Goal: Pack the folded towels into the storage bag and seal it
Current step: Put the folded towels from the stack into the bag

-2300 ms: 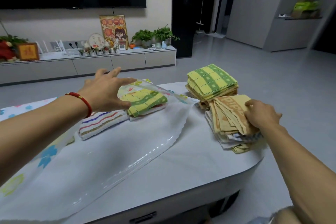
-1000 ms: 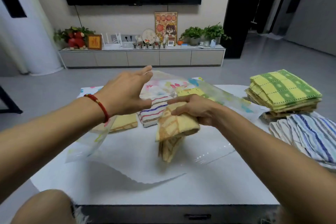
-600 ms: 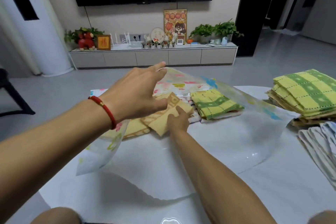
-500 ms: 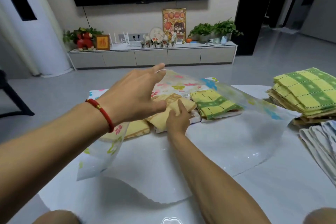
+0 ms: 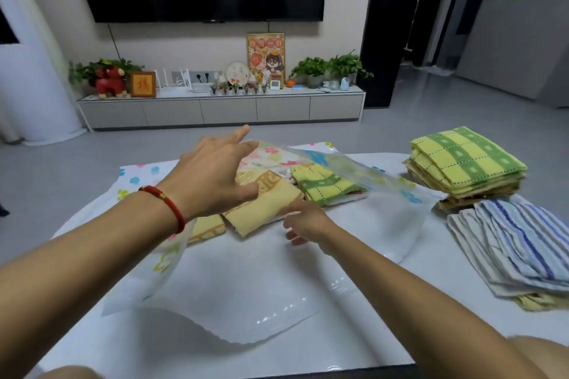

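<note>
Judging by what lies where, I put the packing well short of half done. My left hand (image 5: 215,175), fingers spread apart, holds up the top sheet of the clear storage bag (image 5: 246,295), whose mouth gapes toward the bottom of the frame on the white worktop (image 5: 385,344). Inside it, near centre frame, lie a yellow towel with orange pattern (image 5: 264,206), a green-and-yellow checked towel (image 5: 323,186) just right of it, and another yellow one (image 5: 204,228) partly hidden under my left wrist. My right hand (image 5: 308,221) sits inside the mouth, fingers loose and empty, just beside the patterned towel. Still unpacked at the right of the frame: a checked stack (image 5: 468,160) and a fanned striped pile (image 5: 517,246). Sealing is not yet started; I cannot make out any zip strip.
</note>
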### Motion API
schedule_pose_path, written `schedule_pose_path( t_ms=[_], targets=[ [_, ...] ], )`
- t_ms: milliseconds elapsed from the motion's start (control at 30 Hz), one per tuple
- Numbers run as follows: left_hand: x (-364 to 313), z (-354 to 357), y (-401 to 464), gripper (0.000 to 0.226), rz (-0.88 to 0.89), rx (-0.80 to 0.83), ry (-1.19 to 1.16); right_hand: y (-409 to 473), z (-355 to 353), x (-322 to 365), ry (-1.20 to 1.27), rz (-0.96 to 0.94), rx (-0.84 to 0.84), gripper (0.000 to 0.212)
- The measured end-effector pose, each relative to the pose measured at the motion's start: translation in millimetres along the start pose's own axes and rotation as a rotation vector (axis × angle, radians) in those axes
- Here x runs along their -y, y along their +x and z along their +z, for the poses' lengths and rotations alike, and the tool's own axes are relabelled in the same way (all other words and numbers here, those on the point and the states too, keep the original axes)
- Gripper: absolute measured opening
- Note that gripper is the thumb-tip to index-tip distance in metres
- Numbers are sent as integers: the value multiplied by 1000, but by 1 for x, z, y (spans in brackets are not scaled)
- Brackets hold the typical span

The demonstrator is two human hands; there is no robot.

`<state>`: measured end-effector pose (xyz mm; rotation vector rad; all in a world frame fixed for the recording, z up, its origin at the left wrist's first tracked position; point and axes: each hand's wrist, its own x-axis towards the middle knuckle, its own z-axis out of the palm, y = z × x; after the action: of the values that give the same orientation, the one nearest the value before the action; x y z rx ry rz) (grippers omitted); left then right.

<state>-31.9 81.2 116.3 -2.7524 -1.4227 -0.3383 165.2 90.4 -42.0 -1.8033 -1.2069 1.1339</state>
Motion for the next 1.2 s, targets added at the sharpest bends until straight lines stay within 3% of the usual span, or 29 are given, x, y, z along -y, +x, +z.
schedule_pose_path(
  t_ms=[100,200,267,367,433,500,600,667,833,967,1033,1100,1200],
  targets=[
    [-11,5,7,76,10,0,1,-39,-57,-16,-281,-18,233,29],
    [-24,13,16,74,34,0,42,-80,-119,-38,-347,-26,218,24],
    [-34,20,20,73,42,-8,65,-104,-164,-60,-340,-39,46,17],
    [-45,30,24,73,48,-10,96,-120,-232,-98,-526,-38,-398,17],
    [-50,34,27,74,52,-2,109,-122,-270,-126,-713,34,-688,22],
    [-53,37,29,74,55,-8,114,-123,-299,-155,-758,192,-852,35],
    [-53,41,32,73,59,-22,114,-120,-322,-184,-693,490,-792,46],
    [-53,43,33,73,58,-23,119,-118,-328,-191,-675,564,-748,48],
    [-55,43,34,72,46,-19,131,-123,-340,-181,-529,473,-818,57],
    [-53,40,26,67,38,-33,142,-137,-349,-157,-385,414,-648,83],
    [-49,38,21,65,19,-43,140,-147,-346,-148,-209,367,-570,77],
    [-42,34,15,63,-3,-30,121,-162,-336,-135,-91,296,-535,56],
    [-28,29,1,62,4,-14,106,-183,-312,-95,-132,172,-415,38]
  ],
)
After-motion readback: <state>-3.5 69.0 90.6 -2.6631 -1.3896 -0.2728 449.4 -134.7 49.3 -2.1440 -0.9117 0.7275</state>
